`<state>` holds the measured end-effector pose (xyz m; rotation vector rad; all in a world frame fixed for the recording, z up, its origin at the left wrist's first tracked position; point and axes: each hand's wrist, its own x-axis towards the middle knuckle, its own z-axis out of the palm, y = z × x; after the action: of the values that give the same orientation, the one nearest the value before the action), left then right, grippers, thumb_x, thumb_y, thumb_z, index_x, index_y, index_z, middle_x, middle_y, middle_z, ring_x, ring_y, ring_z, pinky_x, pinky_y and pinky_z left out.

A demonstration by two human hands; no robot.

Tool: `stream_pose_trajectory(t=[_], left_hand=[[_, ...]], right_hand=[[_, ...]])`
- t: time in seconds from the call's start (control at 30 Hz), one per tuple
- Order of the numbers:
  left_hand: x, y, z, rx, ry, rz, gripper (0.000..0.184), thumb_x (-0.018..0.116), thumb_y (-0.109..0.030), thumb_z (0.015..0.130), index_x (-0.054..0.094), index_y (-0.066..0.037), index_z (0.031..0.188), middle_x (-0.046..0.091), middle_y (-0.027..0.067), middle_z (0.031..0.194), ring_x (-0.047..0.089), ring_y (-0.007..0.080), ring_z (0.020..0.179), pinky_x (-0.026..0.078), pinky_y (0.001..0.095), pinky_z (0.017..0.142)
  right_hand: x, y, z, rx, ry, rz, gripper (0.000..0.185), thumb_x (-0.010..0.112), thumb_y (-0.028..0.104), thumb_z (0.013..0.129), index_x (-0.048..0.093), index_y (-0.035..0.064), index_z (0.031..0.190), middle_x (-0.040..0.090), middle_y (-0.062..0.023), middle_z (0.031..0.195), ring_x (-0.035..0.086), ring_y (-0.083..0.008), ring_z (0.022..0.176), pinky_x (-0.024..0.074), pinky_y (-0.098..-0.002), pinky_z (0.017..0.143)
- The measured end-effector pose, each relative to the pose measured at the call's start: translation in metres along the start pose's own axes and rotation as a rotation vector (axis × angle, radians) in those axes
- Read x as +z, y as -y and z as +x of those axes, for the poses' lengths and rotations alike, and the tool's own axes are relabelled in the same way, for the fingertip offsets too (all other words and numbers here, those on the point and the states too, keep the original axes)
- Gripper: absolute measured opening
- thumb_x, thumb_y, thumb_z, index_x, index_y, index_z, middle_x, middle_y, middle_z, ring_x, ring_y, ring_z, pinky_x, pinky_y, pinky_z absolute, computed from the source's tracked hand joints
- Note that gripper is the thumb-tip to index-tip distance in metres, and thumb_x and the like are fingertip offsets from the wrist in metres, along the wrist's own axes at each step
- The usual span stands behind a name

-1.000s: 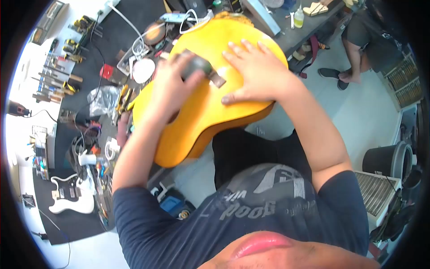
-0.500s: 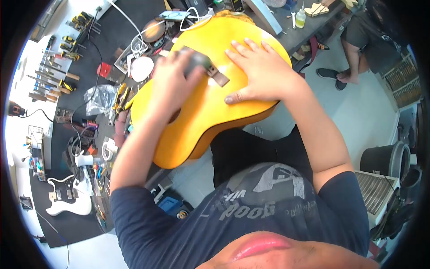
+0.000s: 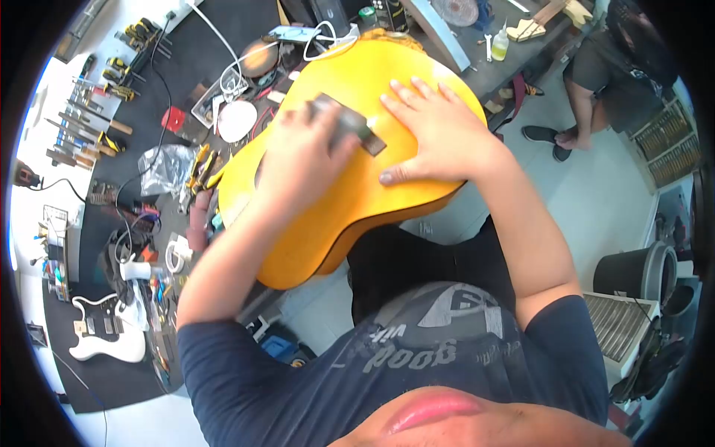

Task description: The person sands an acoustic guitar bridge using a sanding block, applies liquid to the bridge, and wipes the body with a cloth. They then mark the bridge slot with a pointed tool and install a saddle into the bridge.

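A yellow guitar body (image 3: pixel 424 63) lies face up above my lap, its sound hole partly hidden by my left forearm. My left hand (image 3: pixel 305 149), blurred by motion, is closed round a dark grey block (image 3: pixel 348 127) on the guitar's top. The end of a flat brown piece (image 3: pixel 373 144), which looks like the bridge, shows beside the block. My right hand (image 3: pixel 439 134) lies flat on the right part of the top, fingers spread and thumb out, holding nothing.
A dark workbench (image 3: pixel 201 30) carries pliers (image 3: pixel 199 167), a plastic bag (image 3: pixel 165 170), a white round lid (image 3: pixel 237 121) and cables. A white guitar body (image 3: pixel 112 339) lies at lower left. At upper right, a bottle (image 3: pixel 500 45) stands near another person's legs (image 3: pixel 581 100).
My left hand and the block have shifted slightly right and down over the guitar. My right hand stays flat on the top. The whole view has shifted slightly.
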<state>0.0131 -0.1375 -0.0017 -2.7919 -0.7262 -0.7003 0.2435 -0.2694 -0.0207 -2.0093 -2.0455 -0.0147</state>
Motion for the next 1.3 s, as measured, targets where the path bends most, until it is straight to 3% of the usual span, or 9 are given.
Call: stream_pose_trajectory(t=[0.3,0.43,0.57,0.63,0.87,1.0,1.13,1.23,1.3], left_hand=[[0.008,0.015,0.01,-0.083,0.077,0.031,0.051,0.078,-0.033,0.094,0.068,-0.006,0.136,0.067,0.0247,0.131,0.063,0.0474,0.119,0.054,0.0547,0.102],[0.004,-0.011,-0.006,0.169,-0.117,0.06,0.045,0.078,-0.034,0.094,0.07,-0.004,0.126,0.069,0.0261,0.12,0.065,0.0468,0.112,0.055,0.0548,0.096],[0.009,0.015,0.004,-0.049,0.054,0.042,0.047,0.077,-0.033,0.095,0.069,-0.006,0.134,0.067,0.0232,0.127,0.063,0.0453,0.119,0.054,0.0538,0.101],[0.003,-0.014,-0.008,0.171,-0.098,0.08,0.042,0.074,-0.03,0.097,0.069,-0.006,0.132,0.066,0.0238,0.125,0.063,0.0455,0.118,0.054,0.0525,0.101],[0.009,0.011,0.007,-0.071,0.085,-0.013,0.047,0.077,-0.031,0.096,0.069,-0.002,0.133,0.067,0.0274,0.128,0.063,0.0492,0.118,0.055,0.0563,0.099],[-0.004,-0.022,-0.008,0.203,-0.094,0.057,0.046,0.076,-0.036,0.096,0.073,0.0,0.125,0.071,0.0271,0.125,0.066,0.0457,0.114,0.057,0.0529,0.096],[0.008,0.015,0.008,-0.058,0.011,0.102,0.051,0.08,-0.036,0.094,0.07,-0.004,0.134,0.067,0.0256,0.132,0.064,0.0481,0.12,0.056,0.0559,0.099],[-0.002,-0.022,-0.009,0.198,-0.099,0.056,0.051,0.081,-0.037,0.09,0.071,-0.002,0.127,0.07,0.0257,0.118,0.068,0.046,0.108,0.058,0.0532,0.092],[0.014,0.009,0.002,-0.002,-0.03,0.046,0.051,0.081,-0.037,0.09,0.071,-0.005,0.129,0.07,0.026,0.119,0.066,0.05,0.113,0.059,0.0554,0.092]], right_hand=[[0.002,0.001,-0.001,-0.013,-0.004,-0.033,0.122,0.072,0.084,0.078,0.041,0.007,0.167,0.035,-0.0201,0.175,0.028,-0.0406,0.164,0.0204,-0.0551,0.134],[0.005,0.001,-0.002,-0.016,-0.043,-0.025,0.123,0.071,0.085,0.079,0.039,0.0075,0.168,0.036,-0.0201,0.175,0.027,-0.0402,0.164,0.0195,-0.0547,0.134],[0.006,-0.001,-0.001,-0.017,-0.004,-0.033,0.123,0.071,0.085,0.079,0.039,0.0075,0.168,0.036,-0.0213,0.174,0.027,-0.0405,0.164,0.02,-0.0543,0.134],[0.003,-0.003,0.002,-0.015,-0.043,-0.042,0.123,0.071,0.085,0.078,0.039,0.0073,0.168,0.036,-0.021,0.174,0.028,-0.0405,0.164,0.0205,-0.0546,0.134],[0.001,0.002,-0.001,-0.011,0.008,0.001,0.126,0.072,0.087,0.076,0.04,0.0066,0.168,0.033,-0.0203,0.176,0.024,-0.0401,0.165,0.0171,-0.0544,0.135],[-0.001,-0.002,0.004,-0.008,-0.017,-0.018,0.126,0.072,0.086,0.077,0.039,0.0068,0.168,0.032,-0.0212,0.176,0.024,-0.0399,0.165,0.0168,-0.0549,0.135],[0.004,0.004,-0.005,-0.009,0.043,-0.015,0.126,0.072,0.086,0.077,0.038,0.0074,0.169,0.031,-0.0208,0.177,0.023,-0.0395,0.165,0.0168,-0.0548,0.135],[0.002,0.001,-0.001,0.001,0.004,-0.005,0.126,0.073,0.086,0.076,0.039,0.0069,0.168,0.031,-0.0206,0.177,0.023,-0.0399,0.166,0.0166,-0.0543,0.135],[0.004,0.001,-0.001,-0.006,0.01,0.005,0.127,0.073,0.087,0.075,0.039,0.007,0.168,0.032,-0.0204,0.176,0.023,-0.0401,0.165,0.0166,-0.0542,0.135]])
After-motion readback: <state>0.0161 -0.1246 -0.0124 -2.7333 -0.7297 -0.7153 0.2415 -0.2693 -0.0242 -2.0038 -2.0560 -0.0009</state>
